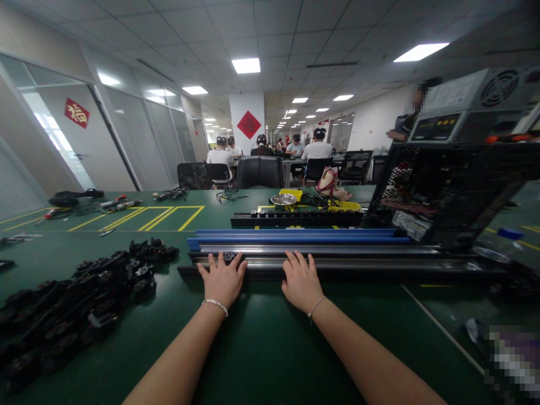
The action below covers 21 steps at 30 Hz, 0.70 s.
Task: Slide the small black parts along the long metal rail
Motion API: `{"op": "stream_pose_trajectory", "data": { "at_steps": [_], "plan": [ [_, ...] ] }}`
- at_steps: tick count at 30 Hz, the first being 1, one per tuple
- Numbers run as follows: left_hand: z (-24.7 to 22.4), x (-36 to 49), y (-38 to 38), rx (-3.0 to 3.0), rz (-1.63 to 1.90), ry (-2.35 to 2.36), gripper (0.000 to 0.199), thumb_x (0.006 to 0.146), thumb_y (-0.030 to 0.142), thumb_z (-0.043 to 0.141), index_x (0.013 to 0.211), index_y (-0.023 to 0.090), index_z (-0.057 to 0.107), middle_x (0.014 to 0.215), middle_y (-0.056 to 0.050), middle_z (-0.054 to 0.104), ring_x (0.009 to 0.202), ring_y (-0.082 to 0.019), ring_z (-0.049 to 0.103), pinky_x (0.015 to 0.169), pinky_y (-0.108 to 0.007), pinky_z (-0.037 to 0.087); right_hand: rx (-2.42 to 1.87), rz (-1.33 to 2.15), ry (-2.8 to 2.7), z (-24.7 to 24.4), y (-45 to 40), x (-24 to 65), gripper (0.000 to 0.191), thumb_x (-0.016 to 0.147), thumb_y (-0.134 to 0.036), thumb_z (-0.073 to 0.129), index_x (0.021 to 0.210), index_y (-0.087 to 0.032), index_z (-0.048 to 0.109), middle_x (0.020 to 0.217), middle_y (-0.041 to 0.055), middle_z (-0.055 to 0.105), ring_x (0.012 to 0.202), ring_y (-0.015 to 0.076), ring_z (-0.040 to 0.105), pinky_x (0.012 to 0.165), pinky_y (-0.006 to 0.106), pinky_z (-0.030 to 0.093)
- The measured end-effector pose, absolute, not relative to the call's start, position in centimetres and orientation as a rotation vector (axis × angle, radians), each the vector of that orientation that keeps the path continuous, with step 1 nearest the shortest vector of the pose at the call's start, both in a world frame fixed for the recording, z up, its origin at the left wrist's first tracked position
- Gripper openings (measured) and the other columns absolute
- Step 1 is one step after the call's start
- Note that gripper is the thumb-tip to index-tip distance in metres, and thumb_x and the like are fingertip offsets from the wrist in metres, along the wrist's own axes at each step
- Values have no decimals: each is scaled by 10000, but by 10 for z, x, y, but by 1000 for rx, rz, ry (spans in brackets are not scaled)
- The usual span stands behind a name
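Some long, straight black rails [363, 264] lie parallel, gleaming silvery grey.

Green table [261, 349] (yellow-striped) carries long rails [363, 264].

One camera, worn on the person's head, supplies the view. It looks from above the green surface [261, 354], faces forward across it and tilts down. The left hand [223, 279] and right hand [302, 281] appear at close range near mid-frame, over the rails [262, 263]. Coverage is wide: ceiling [274, 34] along the top, glass partition [126, 129] at picture left, computer case [417, 191] at picture right, pillar [247, 103] well beyond.
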<state>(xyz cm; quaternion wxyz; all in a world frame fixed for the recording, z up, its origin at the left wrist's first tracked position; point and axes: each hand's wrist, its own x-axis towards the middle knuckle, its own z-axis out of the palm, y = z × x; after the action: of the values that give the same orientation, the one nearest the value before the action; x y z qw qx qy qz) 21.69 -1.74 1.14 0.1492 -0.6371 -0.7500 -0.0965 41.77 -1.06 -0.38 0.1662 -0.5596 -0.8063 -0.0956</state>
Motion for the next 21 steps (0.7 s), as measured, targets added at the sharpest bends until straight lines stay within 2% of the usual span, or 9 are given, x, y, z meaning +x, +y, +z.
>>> {"op": "stream_pose_trajectory", "data": {
  "at_steps": [8,15,21],
  "plan": [
    [10,213,-15,-1824,-311,-2171,480,871,556,253,1280,394,444,1341,-133,456,1262,-412,315,951,-659,179,-1584,-289,-2284,-4,-11,417,314,739,-263,487,1034,-179,554,1393,85,387,1283,286,267,1058,507,85],
    [6,208,-13,-1813,-360,-2142,471,872,553,257,1256,393,478,1335,-114,467,1265,-372,330,983,-598,200,-1590,-288,-2288,-3,-12,417,318,740,-272,491,1037,-179,557,1392,89,387,1280,282,275,1064,500,70],
    [3,209,-13,-1813,-381,-2145,505,856,576,282,1310,389,402,1381,-117,407,1289,-385,275,981,-600,198,-1596,-274,-2291,-2,-12,416,320,742,-274,492,1040,-180,560,1394,91,386,1282,283,275,1063,500,79]
  ]
}}
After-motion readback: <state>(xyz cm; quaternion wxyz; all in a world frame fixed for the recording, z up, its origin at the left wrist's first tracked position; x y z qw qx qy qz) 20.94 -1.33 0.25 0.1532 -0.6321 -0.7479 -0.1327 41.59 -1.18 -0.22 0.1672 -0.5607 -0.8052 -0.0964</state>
